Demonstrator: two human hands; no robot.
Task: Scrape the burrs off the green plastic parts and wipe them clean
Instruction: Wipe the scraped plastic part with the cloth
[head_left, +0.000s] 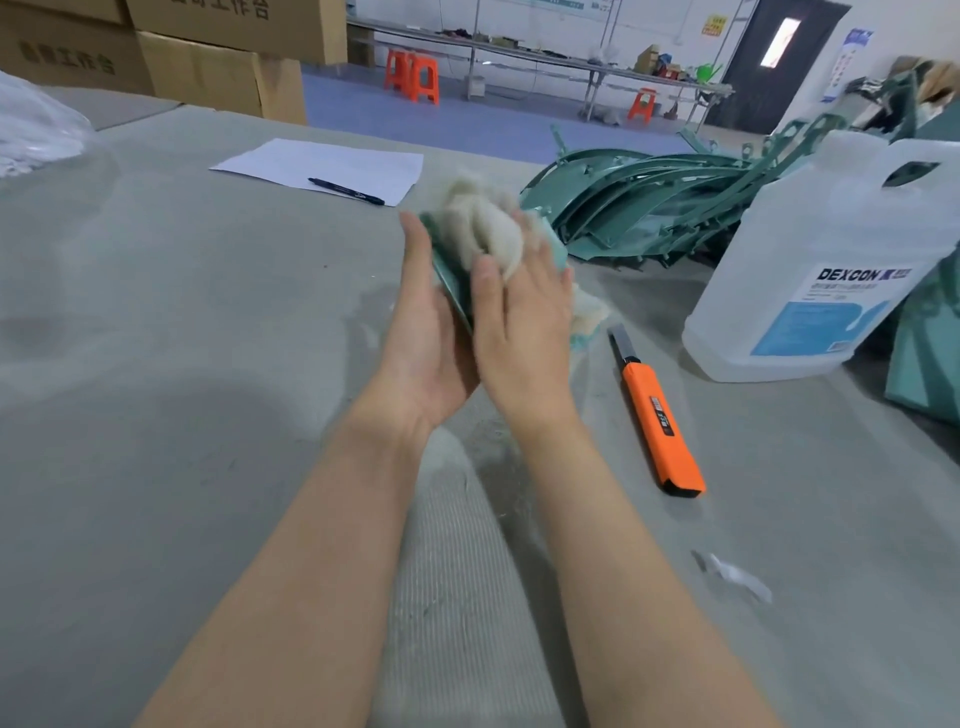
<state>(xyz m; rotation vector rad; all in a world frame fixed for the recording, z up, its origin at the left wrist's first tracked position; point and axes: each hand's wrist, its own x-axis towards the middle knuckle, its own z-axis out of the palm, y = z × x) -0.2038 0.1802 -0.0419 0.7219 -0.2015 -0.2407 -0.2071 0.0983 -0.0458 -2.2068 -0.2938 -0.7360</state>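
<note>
We have 1 green part (451, 275) up off the table (156, 364) and standing on edge between our hands. Our left hand (423, 332) cradles it from behind and below, palm turned up and inward, fingers lying nearly straight along its back face. That gives the thin plastic a flat backing, so it should not flex while we rub the front.

Our right hand (524, 312) is clenched around a wad of pale rag (485, 228), thumb and fingers curled over it, pressing it against the upper front of the part. The rag is blurred, which we read as a wiping stroke in progress. The part sits sandwiched: left palm behind, rag and right fingers in front, its lower left edge showing between the 2 hands and a paler corner showing past the right fingers.

The orange knife (655, 415) lies on the table just right of our right wrist, blade end pointing away, apart from both hands. We judge scraping on this piece is done and the knife is parked within easy reach.

The clear bottle (821, 270) of liquid stands further right, and the pile of green parts (639, 208) lies beyond the hands. Whether that pile is finished or waiting, we cannot tell.
</note>
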